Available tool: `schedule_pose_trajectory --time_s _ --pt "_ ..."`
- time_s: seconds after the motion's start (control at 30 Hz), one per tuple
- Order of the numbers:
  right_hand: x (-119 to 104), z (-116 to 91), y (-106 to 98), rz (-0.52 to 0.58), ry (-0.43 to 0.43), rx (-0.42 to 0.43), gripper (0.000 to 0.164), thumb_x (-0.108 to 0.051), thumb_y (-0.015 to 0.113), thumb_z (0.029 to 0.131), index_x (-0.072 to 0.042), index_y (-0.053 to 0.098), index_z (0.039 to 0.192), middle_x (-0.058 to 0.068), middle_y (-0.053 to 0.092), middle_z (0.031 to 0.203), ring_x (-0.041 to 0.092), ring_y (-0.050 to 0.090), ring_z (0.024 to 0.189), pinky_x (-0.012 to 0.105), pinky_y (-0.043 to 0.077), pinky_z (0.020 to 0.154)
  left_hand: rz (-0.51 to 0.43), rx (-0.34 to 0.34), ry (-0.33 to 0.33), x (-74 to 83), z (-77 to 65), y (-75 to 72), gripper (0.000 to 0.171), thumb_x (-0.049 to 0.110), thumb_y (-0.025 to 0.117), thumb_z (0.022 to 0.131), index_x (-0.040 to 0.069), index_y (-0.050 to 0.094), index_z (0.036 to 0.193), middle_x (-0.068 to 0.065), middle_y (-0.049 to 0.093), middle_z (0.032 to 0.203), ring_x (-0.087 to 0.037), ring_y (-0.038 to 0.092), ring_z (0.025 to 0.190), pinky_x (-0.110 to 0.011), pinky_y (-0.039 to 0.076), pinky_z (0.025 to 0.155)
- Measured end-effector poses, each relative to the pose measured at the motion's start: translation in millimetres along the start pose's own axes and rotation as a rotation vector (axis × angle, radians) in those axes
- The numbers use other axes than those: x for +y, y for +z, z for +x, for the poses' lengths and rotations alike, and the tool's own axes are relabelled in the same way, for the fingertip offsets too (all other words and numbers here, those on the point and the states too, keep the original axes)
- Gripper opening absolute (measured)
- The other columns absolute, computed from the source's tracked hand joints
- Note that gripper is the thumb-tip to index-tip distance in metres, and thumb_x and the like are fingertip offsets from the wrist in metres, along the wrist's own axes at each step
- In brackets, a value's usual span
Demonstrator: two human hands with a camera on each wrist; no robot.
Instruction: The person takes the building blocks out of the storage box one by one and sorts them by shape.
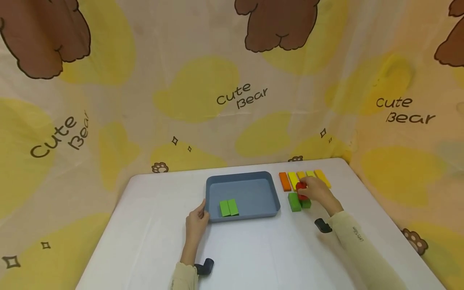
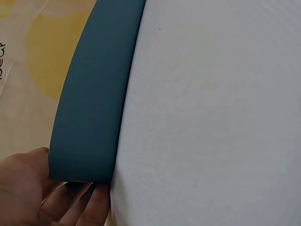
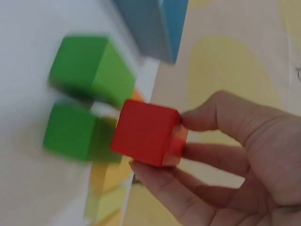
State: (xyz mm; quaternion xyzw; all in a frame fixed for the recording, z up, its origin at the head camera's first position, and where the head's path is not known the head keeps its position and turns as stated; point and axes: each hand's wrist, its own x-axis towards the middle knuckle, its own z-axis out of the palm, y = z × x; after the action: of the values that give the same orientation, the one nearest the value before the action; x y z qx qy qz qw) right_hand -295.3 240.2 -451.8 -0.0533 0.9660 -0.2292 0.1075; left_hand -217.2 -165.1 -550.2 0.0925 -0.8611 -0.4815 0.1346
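Note:
My right hand pinches a red block between thumb and fingertips, at the table's right side. Beside and behind it in the right wrist view stand two green blocks, a nearer-edge one and another; the red one partly overlaps them in the head view. My left hand grips the left front corner of a blue-grey tray, thumb at the rim and fingers against the outer wall. Inside that tray, two green blocks lie side by side near its front left.
Behind the right hand runs a row of several slim blocks, from an orange one to a yellow-orange one. All stand on a white table. A patterned cloth hangs along the back and sides.

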Motion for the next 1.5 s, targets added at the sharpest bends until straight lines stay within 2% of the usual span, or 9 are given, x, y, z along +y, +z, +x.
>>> schedule_pose_trajectory --time_s 0.2,0.4,0.7,0.9,1.0,1.5 --pt "26.3 -6.6 -8.3 0.011 0.011 -0.046 0.052 -0.015 0.065 0.090 0.014 0.052 0.131 0.029 0.061 0.117 0.033 0.057 0.094 0.041 0.055 0.080 0.006 0.006 -0.009 0.5 0.0 0.0 0.049 0.006 0.057 0.087 0.008 0.057 0.136 -0.018 0.063 0.127 -0.031 0.068 0.109 -0.024 0.056 0.070" --pt "40.8 -8.1 -13.0 -0.010 0.016 -0.040 0.050 -0.014 0.063 0.090 0.016 0.052 0.129 0.030 0.062 0.115 0.034 0.056 0.093 0.044 0.054 0.081 -0.004 0.006 -0.005 0.0 1.1 0.3 0.049 0.006 0.058 0.087 0.008 0.057 0.136 -0.018 0.063 0.127 -0.027 0.070 0.105 -0.021 0.053 0.067" --pt "58.0 -1.4 4.9 0.008 0.066 -0.095 0.049 -0.016 0.065 0.090 0.013 0.054 0.128 0.025 0.063 0.112 0.032 0.056 0.094 0.043 0.053 0.082 -0.011 0.008 -0.005 0.2 1.4 1.3 0.049 0.007 0.058 0.087 0.009 0.057 0.136 -0.017 0.063 0.127 -0.029 0.067 0.111 -0.023 0.056 0.071" --pt "57.3 0.2 6.7 0.015 0.071 -0.098 0.050 -0.015 0.064 0.091 0.013 0.051 0.131 0.026 0.061 0.113 0.032 0.056 0.094 0.044 0.052 0.083 -0.016 0.013 -0.001 0.6 1.1 2.0 0.048 0.007 0.058 0.087 0.008 0.058 0.135 -0.017 0.063 0.128 -0.030 0.064 0.115 -0.035 0.059 0.082" --pt "56.6 -0.4 6.8 0.011 0.074 -0.108 0.050 -0.015 0.064 0.091 0.013 0.050 0.131 0.026 0.061 0.113 0.033 0.056 0.094 0.044 0.052 0.083 -0.015 0.013 -0.004 0.6 0.6 2.3 0.049 0.007 0.058 0.087 0.008 0.057 0.135 -0.017 0.062 0.128 -0.031 0.064 0.115 -0.037 0.059 0.083" --pt "54.8 0.1 8.6 0.001 0.120 -0.129 0.053 -0.014 0.063 0.093 0.011 0.047 0.136 0.029 0.058 0.123 0.035 0.054 0.100 0.049 0.051 0.090 -0.010 0.005 -0.005 3.5 -0.1 0.1 0.049 0.006 0.056 0.088 0.008 0.056 0.136 -0.016 0.061 0.130 -0.031 0.062 0.118 -0.037 0.058 0.085"
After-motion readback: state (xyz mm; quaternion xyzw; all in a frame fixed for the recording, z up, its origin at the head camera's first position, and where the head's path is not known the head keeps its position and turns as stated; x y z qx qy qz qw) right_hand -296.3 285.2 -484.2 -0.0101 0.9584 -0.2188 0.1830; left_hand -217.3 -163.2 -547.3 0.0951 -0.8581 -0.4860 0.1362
